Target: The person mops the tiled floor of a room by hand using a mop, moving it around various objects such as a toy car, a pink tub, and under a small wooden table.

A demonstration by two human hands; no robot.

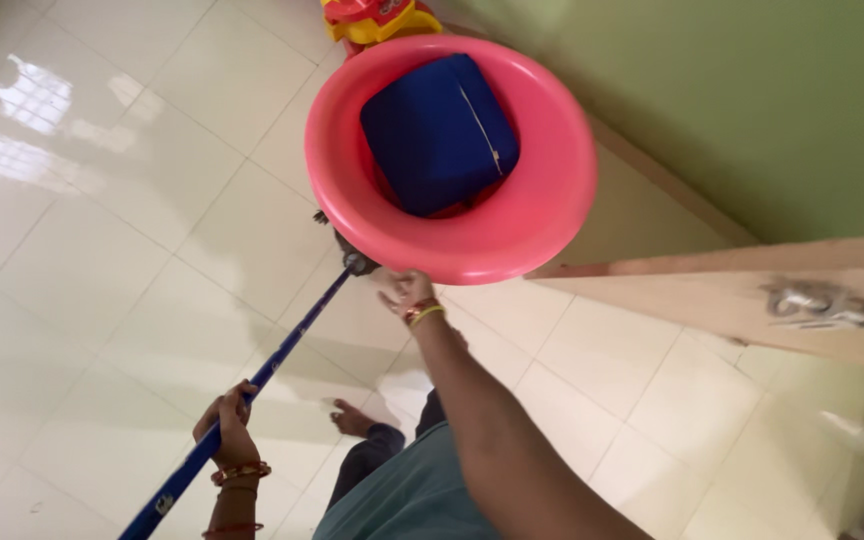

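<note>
Head view: hands clamp round pink tub rim and blue mop handle.

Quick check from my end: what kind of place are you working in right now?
Probably a room in a home: glossy cream floor tiles, a green painted wall and a wooden door with a metal latch. The right hand grips a pink tub; the left hand holds a blue mop handle.
</note>
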